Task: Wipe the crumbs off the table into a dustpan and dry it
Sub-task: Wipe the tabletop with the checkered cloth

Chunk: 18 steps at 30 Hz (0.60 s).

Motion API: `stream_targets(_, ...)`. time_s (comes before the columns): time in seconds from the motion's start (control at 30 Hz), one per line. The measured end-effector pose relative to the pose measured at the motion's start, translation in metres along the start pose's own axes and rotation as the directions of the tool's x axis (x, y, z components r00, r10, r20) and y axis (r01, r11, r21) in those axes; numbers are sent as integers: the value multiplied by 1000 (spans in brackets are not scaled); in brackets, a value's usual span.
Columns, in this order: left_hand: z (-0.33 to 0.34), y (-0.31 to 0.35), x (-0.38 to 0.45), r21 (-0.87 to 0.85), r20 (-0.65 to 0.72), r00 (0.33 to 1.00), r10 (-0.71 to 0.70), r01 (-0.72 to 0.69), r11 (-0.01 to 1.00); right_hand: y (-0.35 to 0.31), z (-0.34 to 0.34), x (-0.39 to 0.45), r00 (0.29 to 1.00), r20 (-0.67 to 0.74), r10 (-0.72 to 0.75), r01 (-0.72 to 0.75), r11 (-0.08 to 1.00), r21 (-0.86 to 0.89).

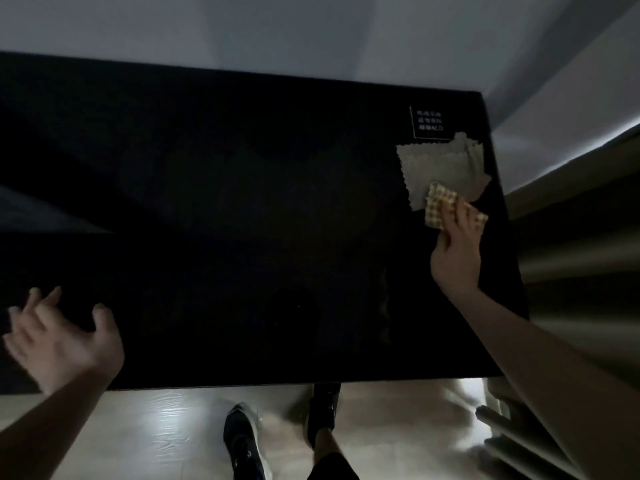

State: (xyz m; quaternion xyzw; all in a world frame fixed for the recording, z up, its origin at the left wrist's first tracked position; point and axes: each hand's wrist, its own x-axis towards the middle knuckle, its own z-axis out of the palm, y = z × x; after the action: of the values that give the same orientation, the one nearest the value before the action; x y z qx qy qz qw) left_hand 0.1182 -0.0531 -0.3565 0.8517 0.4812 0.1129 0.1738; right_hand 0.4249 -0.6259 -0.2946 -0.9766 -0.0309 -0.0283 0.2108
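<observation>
Single head view, looking steeply down, close over dark table (242,202); floor (156,427) along bottom edge

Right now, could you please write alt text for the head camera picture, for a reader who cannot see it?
A person's right hand holds a yellow checked cloth at the far right of a dark table, beside a grey cloth lying flat. The left hand hovers open and empty at the near left edge. The room is dim; no crumbs or dustpan can be seen.

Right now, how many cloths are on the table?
2: a grey cloth lies flat near the far right corner; a checkered cloth is beside it, under the right hand.
</observation>
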Motion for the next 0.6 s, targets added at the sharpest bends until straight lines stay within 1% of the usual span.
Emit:
stream_targets(0.07, -22, 46, -25, 27, -41, 999, 23, -22, 999, -2, -1, -27, 999, 42, -18, 15, 998, 59)
stream_targets(0.13, -33, 65, -34, 25, -33, 999, 18, -17, 1000, -7, 0, -54, 999, 39, -34, 32, 997, 63)
stream_targets(0.17, -38, 70, -35, 31, -37, 999, 22, -21, 999, -9, 0, -68, 998, 39, -43, 41, 998, 57)
stream_targets(0.33, -45, 75, -39, 64, 33, 999, 8, -10, 998, -20, -2, -159, 994, 77, -84, 78, 994, 77)
stream_targets(0.43, -50, 81, -40, 95, 98, 995, 10, -19, 995, -29, -6, -216, 993, 83, -86, 76, 991, 109)
stream_targets(0.5, -57, 84, -38, 147, 180, 984, -4, -23, 989, -33, -12, -247, 993, 77, -92, 83, 989, 120)
stream_targets(0.6, -68, 84, -42, 164, 278, 960, -1, -46, 985, -35, -23, -268, 990, 90, -108, 96, 987, 128)
